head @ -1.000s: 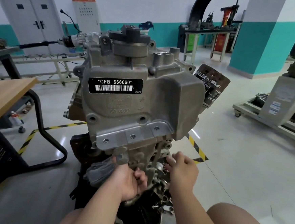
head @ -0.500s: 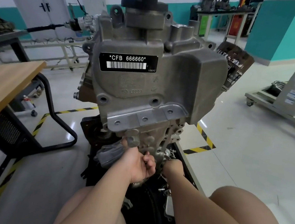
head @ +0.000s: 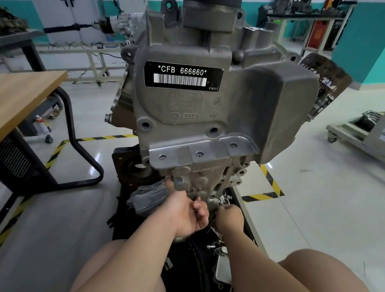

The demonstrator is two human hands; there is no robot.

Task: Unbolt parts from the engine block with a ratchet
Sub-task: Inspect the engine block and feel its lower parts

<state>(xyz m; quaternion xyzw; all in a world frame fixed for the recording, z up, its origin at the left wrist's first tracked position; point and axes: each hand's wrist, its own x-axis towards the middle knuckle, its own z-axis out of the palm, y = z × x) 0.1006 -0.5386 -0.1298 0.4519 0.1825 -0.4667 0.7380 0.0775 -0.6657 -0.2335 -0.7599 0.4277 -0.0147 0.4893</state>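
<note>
A grey cast engine block [head: 212,115] stands upright on a black stand, with a black label reading CFB 666660. Low on its near face sits a bracket with three threaded holes [head: 199,154]. Just under that bracket my left hand [head: 185,214] grips a slim dark tool handle, probably the ratchet, which is mostly hidden in my fist. My right hand [head: 230,218] is beside it, fingers curled in against the casting's lower edge. Its fingertips and whatever they touch are hidden.
A wooden table [head: 17,100] on a black frame stands at the left. Yellow-black tape [head: 263,196] marks the floor. A black oil filter [head: 323,87] sticks out at the engine's right. Loose metal parts [head: 223,268] lie on the stand between my knees. A wheeled cart [head: 371,139] is far right.
My head has moved closer to the engine. My right hand went from spread fingers on the casting to curled in beside the left hand, which has kept its grip.
</note>
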